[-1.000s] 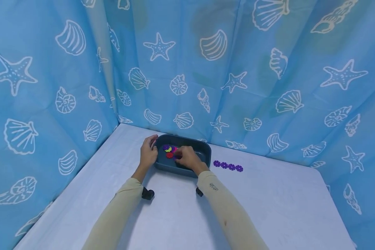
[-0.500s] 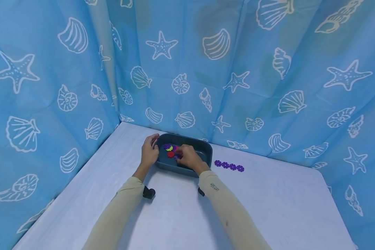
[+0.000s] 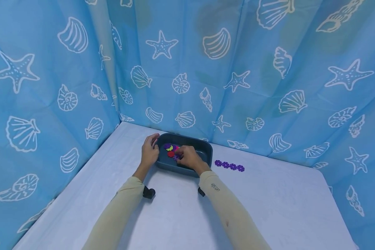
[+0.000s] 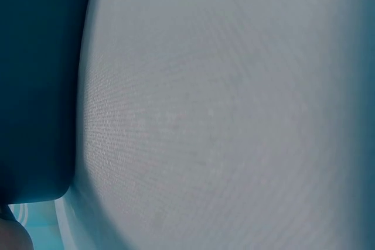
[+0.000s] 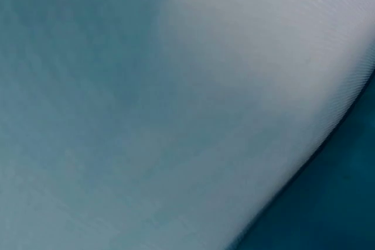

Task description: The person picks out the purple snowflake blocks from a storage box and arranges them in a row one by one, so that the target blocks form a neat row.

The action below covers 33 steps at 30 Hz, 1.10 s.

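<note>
Left hand (image 3: 149,152) grips the tub (image 3: 177,169) by one end. I see the right hand (image 3: 190,157) inside, fingers bent beside bright discs (image 3: 170,154); I can't tell if it pinches one.

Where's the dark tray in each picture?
Head: the dark tray sits a little below the middle.
Left wrist: its plain dark side runs down the left edge from the top.
Right wrist: a dark bit of it fills the lower-right corner.
Shared landmark: the white tabletop, greyish in both wrist views.
</note>
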Available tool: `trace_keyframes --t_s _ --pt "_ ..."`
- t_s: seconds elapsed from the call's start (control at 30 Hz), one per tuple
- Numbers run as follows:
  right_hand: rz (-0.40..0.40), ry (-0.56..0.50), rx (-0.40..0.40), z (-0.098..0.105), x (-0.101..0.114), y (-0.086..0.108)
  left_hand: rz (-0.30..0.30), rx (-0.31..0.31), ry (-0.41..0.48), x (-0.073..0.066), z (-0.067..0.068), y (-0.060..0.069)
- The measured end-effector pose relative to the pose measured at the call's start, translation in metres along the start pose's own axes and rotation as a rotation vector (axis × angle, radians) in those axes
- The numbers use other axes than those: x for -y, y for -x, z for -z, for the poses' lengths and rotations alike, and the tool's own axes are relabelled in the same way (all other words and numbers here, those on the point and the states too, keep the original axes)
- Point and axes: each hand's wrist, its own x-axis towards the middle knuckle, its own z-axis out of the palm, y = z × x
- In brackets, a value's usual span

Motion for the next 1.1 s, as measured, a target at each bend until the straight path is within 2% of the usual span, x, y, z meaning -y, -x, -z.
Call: trace_keyframes --t_s 0.67,0.93,1.1 --pt "-0.047 -0.036 0.018 0.008 0.000 0.006 0.014 0.018 0.013 -0.005 -0.004 -0.001" --pt "0.008 -0.087 -0.098 0.008 -0.002 0.008 0.006 0.015 0.002 -0.003 -0.003 0.000" --pt "0.077 -0.137 -0.174 0.020 0.000 0.012 -0.004 0.004 -0.022 -0.001 0.001 0.001"
